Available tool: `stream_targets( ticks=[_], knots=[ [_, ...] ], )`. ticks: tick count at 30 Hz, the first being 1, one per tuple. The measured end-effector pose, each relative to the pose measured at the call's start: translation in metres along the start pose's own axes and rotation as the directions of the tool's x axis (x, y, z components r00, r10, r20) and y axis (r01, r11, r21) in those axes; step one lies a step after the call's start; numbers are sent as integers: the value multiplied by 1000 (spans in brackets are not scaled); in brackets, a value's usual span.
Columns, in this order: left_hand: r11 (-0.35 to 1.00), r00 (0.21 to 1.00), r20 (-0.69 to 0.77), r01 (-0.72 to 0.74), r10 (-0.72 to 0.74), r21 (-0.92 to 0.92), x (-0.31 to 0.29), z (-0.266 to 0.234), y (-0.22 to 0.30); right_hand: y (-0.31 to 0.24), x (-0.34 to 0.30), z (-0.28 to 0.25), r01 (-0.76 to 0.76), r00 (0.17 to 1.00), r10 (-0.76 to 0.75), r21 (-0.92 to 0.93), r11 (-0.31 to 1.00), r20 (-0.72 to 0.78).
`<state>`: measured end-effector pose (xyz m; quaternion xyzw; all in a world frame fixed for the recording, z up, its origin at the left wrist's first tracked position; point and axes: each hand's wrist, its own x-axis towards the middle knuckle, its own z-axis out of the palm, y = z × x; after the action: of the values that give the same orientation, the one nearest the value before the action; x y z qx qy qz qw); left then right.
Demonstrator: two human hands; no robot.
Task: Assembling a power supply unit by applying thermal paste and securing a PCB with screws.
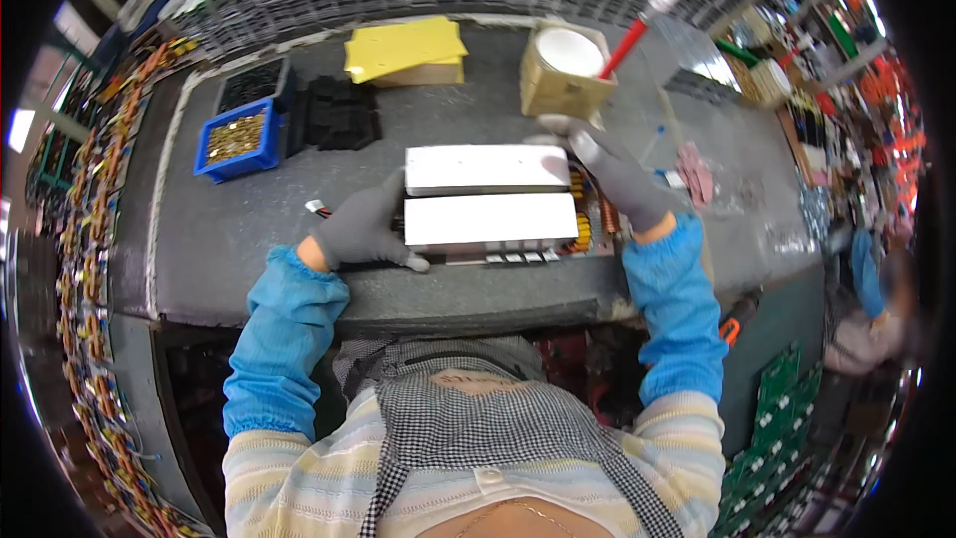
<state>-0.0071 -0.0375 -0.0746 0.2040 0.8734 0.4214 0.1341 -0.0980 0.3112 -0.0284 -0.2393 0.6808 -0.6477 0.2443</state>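
Gray left hand [364, 225]: bent by left end of white bars [488, 219]; can't tell if tight.
Bars: on desk [269, 279]; maybe being set straight, next needing even hold.
Right hand [624, 175]: bent by right end; can't tell either.

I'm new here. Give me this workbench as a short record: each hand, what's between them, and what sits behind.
Left hand: grey-gloved left hand at the blocks' left end, thumb near the front edge
Right hand: grey-gloved right hand, fingers by the rear block's right end
Between: two long white-topped rectangular blocks, parallel
Right end: yellow ring-shaped coils
Behind: yellow flat sheets, brown cardboard box
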Motion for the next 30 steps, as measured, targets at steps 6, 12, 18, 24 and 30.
stream_targets(
  ticks=[6, 12, 18, 24, 30],
  knots=[
    [994, 975, 222, 6, -30, 112, 2, -58, 13, -4, -10, -17, 157, 977, -156, -5, 988, -145],
    [692, 943, -328, 198, 59, 695, 92, -159, 1, 0, -39, -25, 222, 929, -254, -143, 964, -269],
    [729, 942, -129, 322, -309, 604, 142, -182, -34, -11, -60, -13, 122, 945, -188, -246, 962, -268],
    [753, 942, -266, 324, -203, 572, 117, -176, -21, -12, -57, -8, 186, 944, -223, -167, 968, -245],
    [950, 930, -367, 142, -32, 278, 88, -165, 2, -9, -59, -4, 225, 931, -251, -126, 966, -264]
  ],
)
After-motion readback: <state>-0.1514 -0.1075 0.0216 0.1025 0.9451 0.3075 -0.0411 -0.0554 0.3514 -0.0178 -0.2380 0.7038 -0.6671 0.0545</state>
